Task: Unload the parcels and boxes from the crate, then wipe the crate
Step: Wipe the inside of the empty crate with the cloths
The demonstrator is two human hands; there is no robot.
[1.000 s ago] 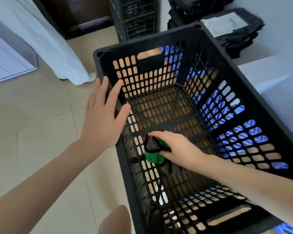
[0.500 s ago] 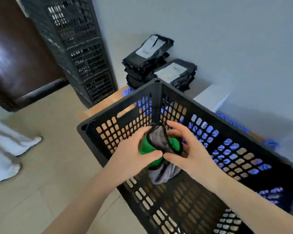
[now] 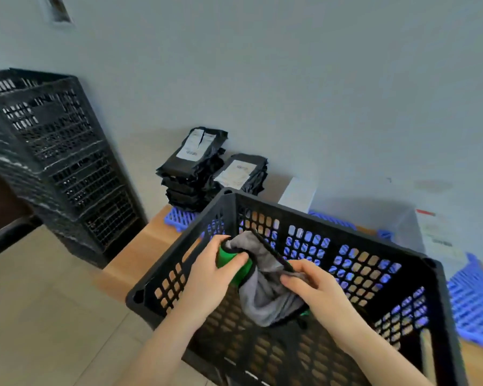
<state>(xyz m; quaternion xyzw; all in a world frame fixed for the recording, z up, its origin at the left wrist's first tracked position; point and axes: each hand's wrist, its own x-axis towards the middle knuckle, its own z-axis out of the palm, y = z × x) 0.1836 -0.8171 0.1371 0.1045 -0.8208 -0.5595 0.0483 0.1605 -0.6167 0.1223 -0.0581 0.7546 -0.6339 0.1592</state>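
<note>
A black perforated plastic crate (image 3: 332, 215) fills the lower right, with nothing but the cloth and my hands showing inside. Over its open top both hands hold a grey and green cloth (image 3: 262, 285) with black edging. My left hand (image 3: 209, 277) grips the green bunched end. My right hand (image 3: 315, 291) pinches the grey part by its black edge, and the cloth sags between them. Two stacks of black parcels (image 3: 195, 174) with white labels lie behind the crate against the wall.
A tall stack of black crates (image 3: 59, 162) stands at the left by the wall. Blue plastic pallets (image 3: 474, 302) lie on the wooden platform (image 3: 140, 254) at the right and behind the crate. White boxes (image 3: 299, 193) sit by the wall. Tiled floor spreads at the lower left.
My right hand lifted the cloth from the crate floor and my left hand left the rim to take it. Both hands now pull it apart. The view tilted up toward the wall.
</note>
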